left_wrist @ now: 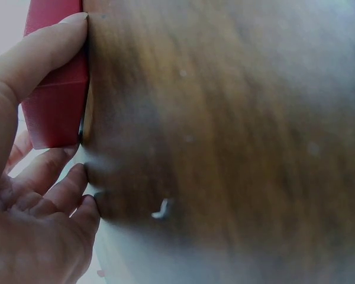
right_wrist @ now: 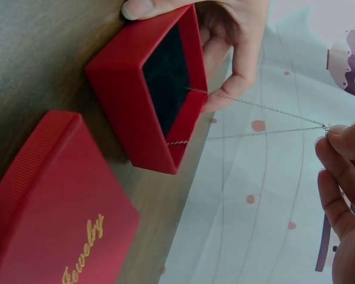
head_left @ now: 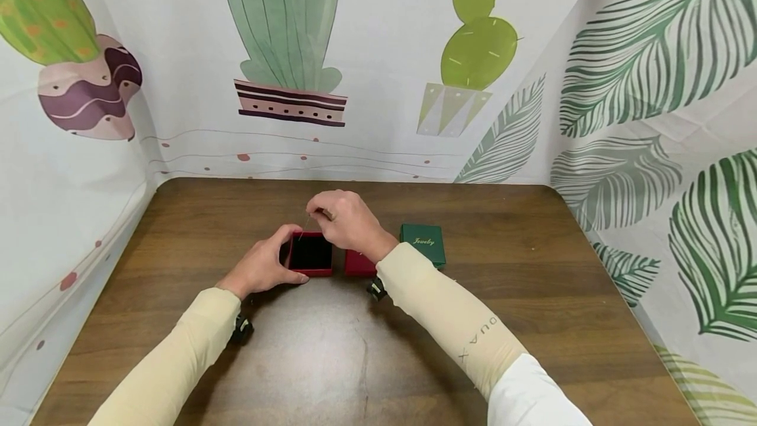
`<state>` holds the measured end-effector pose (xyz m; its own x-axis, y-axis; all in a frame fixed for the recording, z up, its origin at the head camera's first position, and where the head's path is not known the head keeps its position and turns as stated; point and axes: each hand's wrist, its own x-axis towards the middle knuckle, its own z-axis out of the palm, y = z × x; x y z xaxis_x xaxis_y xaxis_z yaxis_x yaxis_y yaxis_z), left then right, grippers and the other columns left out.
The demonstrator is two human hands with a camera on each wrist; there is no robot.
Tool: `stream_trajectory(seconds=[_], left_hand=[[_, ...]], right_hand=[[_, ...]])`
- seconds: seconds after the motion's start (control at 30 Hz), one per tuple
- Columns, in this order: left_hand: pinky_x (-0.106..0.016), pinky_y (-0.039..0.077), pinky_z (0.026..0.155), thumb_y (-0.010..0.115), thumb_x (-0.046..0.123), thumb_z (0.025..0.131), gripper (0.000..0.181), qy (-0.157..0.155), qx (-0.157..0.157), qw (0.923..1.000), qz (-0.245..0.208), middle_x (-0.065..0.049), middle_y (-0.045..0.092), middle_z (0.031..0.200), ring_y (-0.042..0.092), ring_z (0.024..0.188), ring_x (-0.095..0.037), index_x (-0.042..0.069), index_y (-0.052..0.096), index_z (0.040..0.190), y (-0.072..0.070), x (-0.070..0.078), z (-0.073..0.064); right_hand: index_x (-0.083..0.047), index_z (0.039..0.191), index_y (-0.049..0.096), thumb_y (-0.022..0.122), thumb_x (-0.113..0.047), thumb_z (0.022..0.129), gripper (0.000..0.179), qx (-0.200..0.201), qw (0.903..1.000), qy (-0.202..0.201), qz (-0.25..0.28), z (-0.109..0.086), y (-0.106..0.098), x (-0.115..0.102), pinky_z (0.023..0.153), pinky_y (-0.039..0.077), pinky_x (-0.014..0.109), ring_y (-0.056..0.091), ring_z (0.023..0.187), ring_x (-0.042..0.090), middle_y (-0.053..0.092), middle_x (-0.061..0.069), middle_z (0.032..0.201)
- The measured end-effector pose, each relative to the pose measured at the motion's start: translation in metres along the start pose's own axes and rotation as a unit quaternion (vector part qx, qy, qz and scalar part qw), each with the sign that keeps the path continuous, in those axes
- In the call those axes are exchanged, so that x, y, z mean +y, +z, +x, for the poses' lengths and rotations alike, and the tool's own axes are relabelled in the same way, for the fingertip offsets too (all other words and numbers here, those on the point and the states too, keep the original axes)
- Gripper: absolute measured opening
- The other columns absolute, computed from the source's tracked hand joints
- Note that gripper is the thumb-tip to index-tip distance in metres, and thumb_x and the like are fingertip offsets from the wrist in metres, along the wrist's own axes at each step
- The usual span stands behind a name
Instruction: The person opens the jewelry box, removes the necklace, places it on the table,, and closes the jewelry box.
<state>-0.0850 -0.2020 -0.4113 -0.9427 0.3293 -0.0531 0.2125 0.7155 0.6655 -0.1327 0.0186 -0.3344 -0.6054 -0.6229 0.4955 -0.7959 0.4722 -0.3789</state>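
Observation:
A red jewelry box [head_left: 311, 273] with a black lining stands open on the table. My left hand [head_left: 267, 261] grips it from the left, thumb along the near side and fingers round the far side. Above the box, my right hand [head_left: 345, 219] pinches a thin silver chain necklace [right_wrist: 266, 110] between thumb and forefinger. Two strands of the chain run taut from the fingertips down into the box, where their lower ends are hidden. The red lid [right_wrist: 65, 201], with gold "Jewelry" lettering, lies just right of the box, partly under my right wrist in the head view.
A green box [head_left: 423, 244] marked "Jewelry" sits to the right, beyond my right forearm. The brown wooden table [head_left: 503, 248] ends at the back against a cactus-printed cloth [head_left: 390, 84]. A small white speck [left_wrist: 161, 209] shows on the wood in the left wrist view.

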Motion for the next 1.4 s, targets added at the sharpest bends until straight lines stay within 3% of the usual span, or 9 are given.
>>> stream_trajectory(seconds=[0.6, 1.4], left_hand=[[-0.048, 0.052, 0.092, 0.095, 0.031, 0.075, 0.088, -0.001, -0.002, 1.0, 0.002, -0.008, 0.071, 0.12, 0.066, 0.103, -0.023, 0.017, 0.045, 0.146, 0.001, -0.002, 0.0], [-0.049, 0.053, 0.095, 0.095, 0.026, 0.074, 0.088, -0.007, -0.004, 1.0, -0.005, -0.01, 0.072, 0.12, 0.067, 0.103, -0.025, 0.016, 0.045, 0.146, 0.0, 0.004, 0.001]], right_hand=[[-0.006, 0.094, 0.077, 0.069, 0.002, 0.095, 0.012, 0.042, 0.9987, -0.023, 0.019, 0.004, -0.01, -0.005, 0.084, 0.062, 0.026, 0.074, 0.085, 0.015, 0.081, 0.006, 0.094], [-0.004, 0.09, 0.076, 0.069, 0.003, 0.095, 0.011, 0.091, 0.9918, -0.062, 0.064, 0.012, -0.028, -0.015, 0.093, 0.06, 0.022, 0.077, 0.093, 0.017, 0.08, 0.007, 0.095]])
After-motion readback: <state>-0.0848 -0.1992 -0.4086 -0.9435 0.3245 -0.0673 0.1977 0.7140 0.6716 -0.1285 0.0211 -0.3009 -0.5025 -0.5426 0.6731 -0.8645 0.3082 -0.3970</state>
